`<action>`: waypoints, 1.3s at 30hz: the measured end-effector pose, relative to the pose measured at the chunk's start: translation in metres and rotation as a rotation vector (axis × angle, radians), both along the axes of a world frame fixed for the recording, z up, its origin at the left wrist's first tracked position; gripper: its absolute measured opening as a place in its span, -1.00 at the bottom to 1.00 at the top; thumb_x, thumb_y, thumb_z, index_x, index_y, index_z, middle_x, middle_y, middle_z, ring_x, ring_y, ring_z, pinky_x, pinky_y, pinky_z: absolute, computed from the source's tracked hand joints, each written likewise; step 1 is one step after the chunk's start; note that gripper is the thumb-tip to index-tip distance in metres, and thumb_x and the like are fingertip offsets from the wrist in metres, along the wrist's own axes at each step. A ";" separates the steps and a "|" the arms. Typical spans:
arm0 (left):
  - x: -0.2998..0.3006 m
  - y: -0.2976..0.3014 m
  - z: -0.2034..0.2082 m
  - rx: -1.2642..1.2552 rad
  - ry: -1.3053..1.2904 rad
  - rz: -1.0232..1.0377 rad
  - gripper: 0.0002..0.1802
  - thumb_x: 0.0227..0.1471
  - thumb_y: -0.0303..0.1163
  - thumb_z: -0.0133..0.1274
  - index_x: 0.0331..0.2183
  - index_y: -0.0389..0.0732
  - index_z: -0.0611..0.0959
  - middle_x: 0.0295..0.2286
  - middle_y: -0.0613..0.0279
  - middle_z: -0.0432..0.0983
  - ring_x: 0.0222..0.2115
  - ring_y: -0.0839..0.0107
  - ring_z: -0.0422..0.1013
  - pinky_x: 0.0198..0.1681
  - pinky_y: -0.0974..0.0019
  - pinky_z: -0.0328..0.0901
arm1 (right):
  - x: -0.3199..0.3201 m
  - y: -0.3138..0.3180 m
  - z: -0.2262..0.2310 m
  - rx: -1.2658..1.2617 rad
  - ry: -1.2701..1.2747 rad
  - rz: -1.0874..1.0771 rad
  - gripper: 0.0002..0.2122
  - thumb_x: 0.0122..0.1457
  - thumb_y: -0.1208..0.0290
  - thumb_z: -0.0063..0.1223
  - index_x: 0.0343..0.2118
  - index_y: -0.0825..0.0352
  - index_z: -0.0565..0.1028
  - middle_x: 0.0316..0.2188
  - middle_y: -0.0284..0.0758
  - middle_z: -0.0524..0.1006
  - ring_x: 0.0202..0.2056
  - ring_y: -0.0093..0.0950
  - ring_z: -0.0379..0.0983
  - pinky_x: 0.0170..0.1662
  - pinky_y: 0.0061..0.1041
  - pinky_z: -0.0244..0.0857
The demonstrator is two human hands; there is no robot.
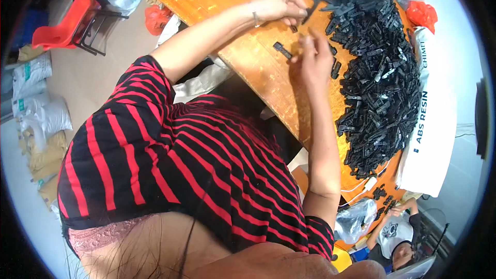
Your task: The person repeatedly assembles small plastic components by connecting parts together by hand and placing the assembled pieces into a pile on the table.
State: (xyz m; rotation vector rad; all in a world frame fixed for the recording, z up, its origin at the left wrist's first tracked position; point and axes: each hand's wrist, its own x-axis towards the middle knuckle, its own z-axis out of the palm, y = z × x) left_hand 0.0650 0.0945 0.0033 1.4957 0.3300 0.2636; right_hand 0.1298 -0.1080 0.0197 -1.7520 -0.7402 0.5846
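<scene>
My left hand [281,6], with a band at its wrist, is over the orange wooden table with its fingers pinched together. A slim black plastic part [310,12] shows at its fingertips. Closer to me and to the right is my right hand [316,64], its fingers partly bent and thumb apart. A single black plastic clip [282,50] lies by its thumb tip; whether they touch is unclear. More black clips [335,68] lie just right of this hand, which partly covers them.
A long heap of black plastic parts [380,93] covers the table's right side, beside a white printed sack [431,119]. A red bag [422,14] sits behind. At lower right are a clear bag [356,219] and another person [398,235]. A red chair [67,23] stands left.
</scene>
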 end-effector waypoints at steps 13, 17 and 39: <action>-0.072 -0.032 0.010 -0.074 0.035 -0.092 -0.69 0.17 -0.32 0.23 -0.08 -0.22 0.64 -0.37 0.40 0.60 -0.41 0.63 0.48 -0.34 0.53 0.41 | -0.003 -0.014 -0.001 -0.048 0.457 0.040 -0.84 0.29 0.41 0.21 -0.33 0.40 0.50 -0.62 -0.35 0.52 -0.71 -0.62 0.37 -0.66 -0.61 0.27; -0.065 -0.043 -0.005 0.040 0.125 0.026 -0.81 0.15 -0.34 0.25 -0.25 -0.24 0.67 -0.45 0.38 0.57 -0.47 0.63 0.46 -0.40 0.51 0.39 | -0.004 -0.011 -0.005 -0.146 0.373 0.014 -0.82 0.27 0.42 0.23 -0.35 0.40 0.48 -0.61 -0.33 0.54 -0.70 -0.61 0.40 -0.66 -0.60 0.30; -0.054 -0.060 -0.023 0.716 0.203 0.217 -0.80 0.03 -0.33 0.26 -0.44 -0.22 0.61 -0.54 0.15 0.54 -0.49 0.29 0.46 -0.35 0.17 0.36 | 0.004 -0.005 -0.013 -0.362 0.117 0.068 -0.78 0.24 0.43 0.26 -0.43 0.40 0.44 -0.69 -0.32 0.51 -0.76 -0.58 0.38 -0.73 -0.54 0.20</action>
